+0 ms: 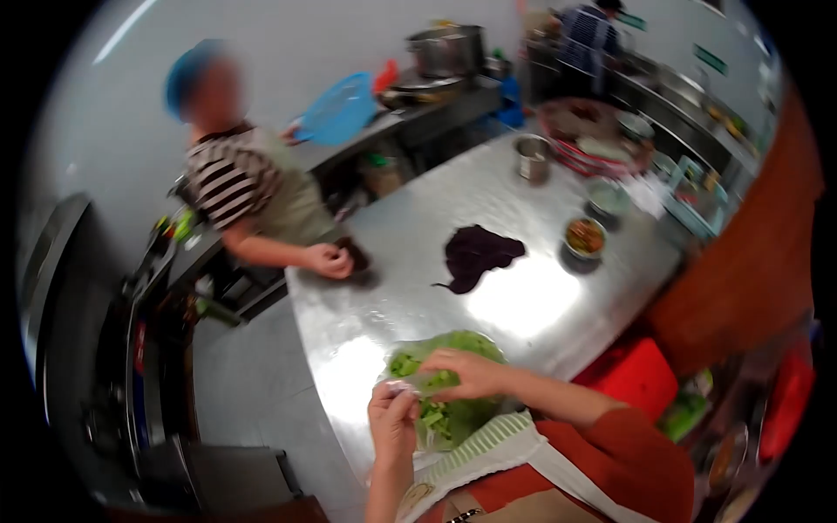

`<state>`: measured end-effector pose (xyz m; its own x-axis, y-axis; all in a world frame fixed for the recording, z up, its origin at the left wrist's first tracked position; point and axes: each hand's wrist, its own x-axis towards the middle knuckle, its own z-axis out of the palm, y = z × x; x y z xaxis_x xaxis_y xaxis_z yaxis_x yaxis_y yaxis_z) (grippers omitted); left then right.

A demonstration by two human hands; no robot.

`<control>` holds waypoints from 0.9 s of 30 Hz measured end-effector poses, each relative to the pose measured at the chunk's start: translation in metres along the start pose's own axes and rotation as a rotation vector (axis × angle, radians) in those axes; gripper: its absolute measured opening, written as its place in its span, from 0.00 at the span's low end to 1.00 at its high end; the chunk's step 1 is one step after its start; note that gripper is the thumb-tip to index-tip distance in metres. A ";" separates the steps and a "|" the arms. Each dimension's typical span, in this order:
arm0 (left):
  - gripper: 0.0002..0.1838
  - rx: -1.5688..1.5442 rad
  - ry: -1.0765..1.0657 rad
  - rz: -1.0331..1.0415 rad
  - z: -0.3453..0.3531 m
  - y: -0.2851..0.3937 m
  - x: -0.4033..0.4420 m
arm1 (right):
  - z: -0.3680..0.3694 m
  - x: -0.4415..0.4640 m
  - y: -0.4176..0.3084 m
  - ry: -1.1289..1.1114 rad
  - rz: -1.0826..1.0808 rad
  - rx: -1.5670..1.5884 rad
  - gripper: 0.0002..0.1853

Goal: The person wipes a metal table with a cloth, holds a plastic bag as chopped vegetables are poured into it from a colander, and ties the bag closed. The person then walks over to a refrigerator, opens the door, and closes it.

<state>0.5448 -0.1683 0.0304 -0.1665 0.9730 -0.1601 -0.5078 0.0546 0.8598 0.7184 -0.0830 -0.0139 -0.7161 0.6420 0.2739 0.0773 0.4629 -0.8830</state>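
Note:
Clear plastic, which looks like a bag (424,381), stretches between my hands. My left hand (394,420) is closed and pinches its crumpled end. My right hand (471,375) has its fingers curled on the other side of the plastic. Beneath both hands, at the table's near edge, chopped green leaves (436,422) lie in a see-through container or bag (488,345); I cannot tell which.
On the metal table (392,235) are a dark purple limp heap (478,256), a bowl of food (584,237), a metal pot (532,159) and a large red-rimmed basin (575,157). A co-worker (261,183) stands at the left edge, holding a blue basket (338,109).

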 end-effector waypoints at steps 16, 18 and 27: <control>0.07 0.051 0.117 0.163 -0.022 0.049 -0.027 | 0.021 -0.005 0.023 0.206 0.196 0.725 0.08; 0.08 0.135 0.066 0.183 -0.033 0.053 -0.027 | 0.019 -0.002 0.002 0.292 0.320 0.782 0.09; 0.06 1.211 -0.662 0.396 0.009 0.023 -0.024 | 0.051 0.000 0.017 0.074 0.292 0.396 0.17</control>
<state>0.5451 -0.1886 0.0584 0.4639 0.8740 0.1449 0.5533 -0.4136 0.7231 0.6843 -0.1069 -0.0483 -0.6518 0.7583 0.0076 -0.0125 -0.0007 -0.9999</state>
